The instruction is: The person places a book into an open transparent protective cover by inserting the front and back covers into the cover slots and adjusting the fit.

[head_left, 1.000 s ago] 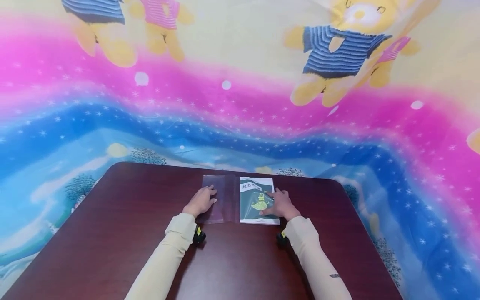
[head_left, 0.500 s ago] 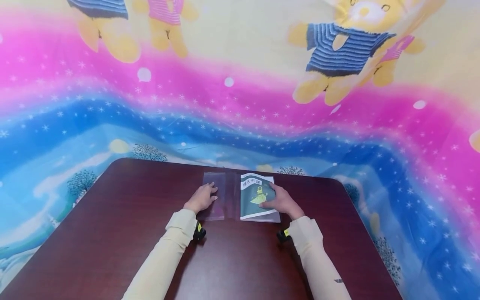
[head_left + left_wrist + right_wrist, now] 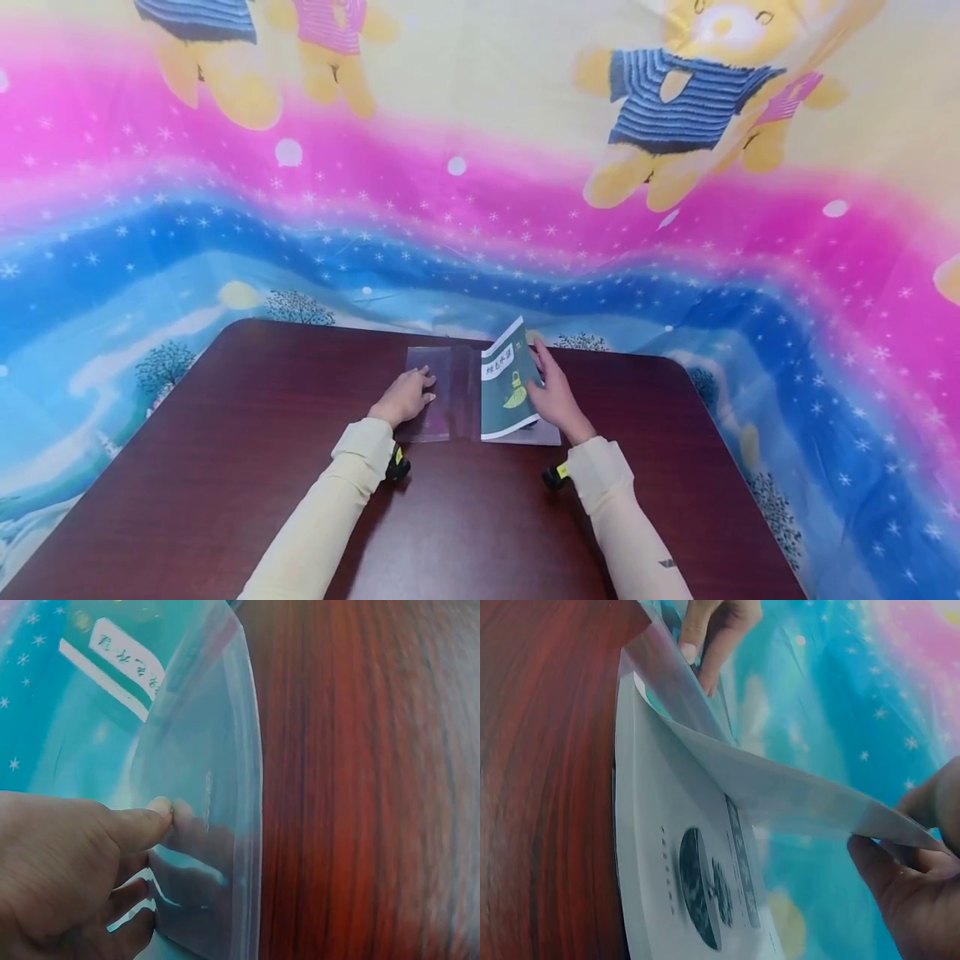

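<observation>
A thin book (image 3: 506, 387) with a dark green cover and a yellow drawing lies on the right half of an opened clear plastic book cover (image 3: 459, 408). My right hand (image 3: 558, 396) pinches the outer edge of the book's front cover (image 3: 795, 791) between thumb and fingers and holds it tilted up. Beneath it, the right wrist view shows a white printed page (image 3: 660, 832). On the left half, my left hand (image 3: 401, 398) pinches the clear flap (image 3: 202, 742) at its edge, with fingers visible through the plastic.
The dark red-brown table (image 3: 300, 492) extends to both sides and toward me. Behind it hangs a colourful cloth (image 3: 465, 225) printed with bears and snowflakes. A black wrist device (image 3: 399, 465) with a yellow mark sits under the left cuff.
My right hand has raised the book's front cover from lying flat to a steep tilt toward the left. My left hand stays at about the same spot on the plastic.
</observation>
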`<move>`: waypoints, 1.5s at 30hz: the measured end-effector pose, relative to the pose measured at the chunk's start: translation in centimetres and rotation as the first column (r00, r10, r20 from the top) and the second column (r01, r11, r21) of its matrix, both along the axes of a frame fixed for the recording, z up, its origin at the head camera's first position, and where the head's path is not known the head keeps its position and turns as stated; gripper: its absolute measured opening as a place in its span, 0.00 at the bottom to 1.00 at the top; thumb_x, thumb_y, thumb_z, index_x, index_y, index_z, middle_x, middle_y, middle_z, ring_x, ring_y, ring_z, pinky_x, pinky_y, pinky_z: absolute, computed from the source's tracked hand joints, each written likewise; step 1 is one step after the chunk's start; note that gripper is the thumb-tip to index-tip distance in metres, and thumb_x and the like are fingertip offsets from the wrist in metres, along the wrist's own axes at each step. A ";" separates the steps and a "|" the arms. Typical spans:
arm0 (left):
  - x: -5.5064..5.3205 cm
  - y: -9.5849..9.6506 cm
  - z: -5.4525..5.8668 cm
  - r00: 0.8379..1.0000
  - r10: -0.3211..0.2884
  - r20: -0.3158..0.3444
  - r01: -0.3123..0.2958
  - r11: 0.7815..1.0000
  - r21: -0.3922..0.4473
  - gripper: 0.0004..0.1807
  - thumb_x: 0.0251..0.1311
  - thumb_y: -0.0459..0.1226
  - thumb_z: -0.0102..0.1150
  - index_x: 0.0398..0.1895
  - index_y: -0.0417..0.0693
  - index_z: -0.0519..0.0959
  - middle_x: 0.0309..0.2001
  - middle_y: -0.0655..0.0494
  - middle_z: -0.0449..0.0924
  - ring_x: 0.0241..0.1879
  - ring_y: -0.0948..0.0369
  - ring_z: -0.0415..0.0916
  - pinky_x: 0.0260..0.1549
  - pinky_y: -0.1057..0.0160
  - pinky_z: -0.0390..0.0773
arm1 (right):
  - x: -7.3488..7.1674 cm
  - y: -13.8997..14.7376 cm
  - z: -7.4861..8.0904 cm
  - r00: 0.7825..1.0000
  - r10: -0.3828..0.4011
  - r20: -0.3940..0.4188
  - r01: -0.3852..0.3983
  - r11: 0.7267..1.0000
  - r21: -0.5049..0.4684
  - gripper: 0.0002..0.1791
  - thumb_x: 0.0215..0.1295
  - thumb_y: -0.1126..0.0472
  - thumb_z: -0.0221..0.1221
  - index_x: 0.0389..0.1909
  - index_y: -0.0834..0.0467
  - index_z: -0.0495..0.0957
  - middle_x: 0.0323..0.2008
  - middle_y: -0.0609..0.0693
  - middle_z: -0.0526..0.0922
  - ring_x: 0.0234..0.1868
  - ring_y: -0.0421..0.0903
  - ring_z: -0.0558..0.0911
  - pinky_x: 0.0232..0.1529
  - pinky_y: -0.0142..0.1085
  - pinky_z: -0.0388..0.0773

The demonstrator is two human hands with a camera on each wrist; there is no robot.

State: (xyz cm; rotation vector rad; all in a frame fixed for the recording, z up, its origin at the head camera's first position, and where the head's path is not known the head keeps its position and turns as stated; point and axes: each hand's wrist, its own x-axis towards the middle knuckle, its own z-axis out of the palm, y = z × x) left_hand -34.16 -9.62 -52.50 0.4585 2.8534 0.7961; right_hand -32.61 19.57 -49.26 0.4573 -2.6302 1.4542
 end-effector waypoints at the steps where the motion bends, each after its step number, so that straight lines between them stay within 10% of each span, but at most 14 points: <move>1: 0.0 0.0 0.1 1.000 -0.001 0.002 0.001 1.000 -0.005 0.25 0.73 0.33 0.57 0.70 0.35 0.71 0.77 0.37 0.57 0.78 0.40 0.52 0.72 0.43 0.63 | 0.0 -0.2 0.0 1.000 0.006 -0.003 -0.006 1.000 -0.003 0.42 0.69 0.76 0.49 0.82 0.61 0.45 0.78 0.60 0.58 0.76 0.62 0.63 0.60 0.54 0.75; 23: 0.1 0.1 0.3 1.000 -0.004 -0.027 0.003 0.998 -0.058 0.23 0.73 0.33 0.57 0.68 0.35 0.73 0.76 0.36 0.60 0.76 0.39 0.56 0.70 0.43 0.65 | 0.3 -4.4 1.5 0.976 0.176 0.131 -0.173 0.984 -0.034 0.41 0.68 0.76 0.37 0.82 0.51 0.50 0.82 0.50 0.50 0.82 0.51 0.48 0.78 0.56 0.52; 35: -0.1 0.0 0.0 0.999 -0.007 -0.043 0.004 0.998 -0.067 0.23 0.72 0.33 0.57 0.67 0.35 0.74 0.75 0.35 0.62 0.75 0.38 0.58 0.70 0.43 0.65 | 0.5 -5.3 1.3 0.968 0.193 0.158 -0.191 0.981 -0.025 0.41 0.69 0.73 0.38 0.82 0.48 0.49 0.82 0.51 0.49 0.82 0.53 0.47 0.78 0.58 0.51; 42: 0.0 0.2 0.2 0.999 -0.012 -0.040 0.010 0.998 -0.062 0.23 0.72 0.33 0.57 0.67 0.34 0.74 0.75 0.35 0.61 0.75 0.38 0.58 0.70 0.43 0.65 | 0.4 -4.9 1.7 0.935 0.256 0.244 -0.265 0.964 0.004 0.38 0.75 0.67 0.40 0.82 0.43 0.46 0.83 0.45 0.43 0.72 0.58 0.62 0.54 0.49 0.69; 45: 0.1 0.2 0.2 0.999 -0.016 -0.041 0.013 0.998 -0.056 0.23 0.72 0.33 0.57 0.67 0.33 0.74 0.75 0.35 0.61 0.75 0.38 0.58 0.70 0.43 0.64 | 0.1 -4.5 1.5 0.929 0.283 0.238 -0.296 0.955 0.021 0.37 0.76 0.66 0.39 0.83 0.45 0.45 0.83 0.46 0.39 0.77 0.58 0.57 0.60 0.54 0.70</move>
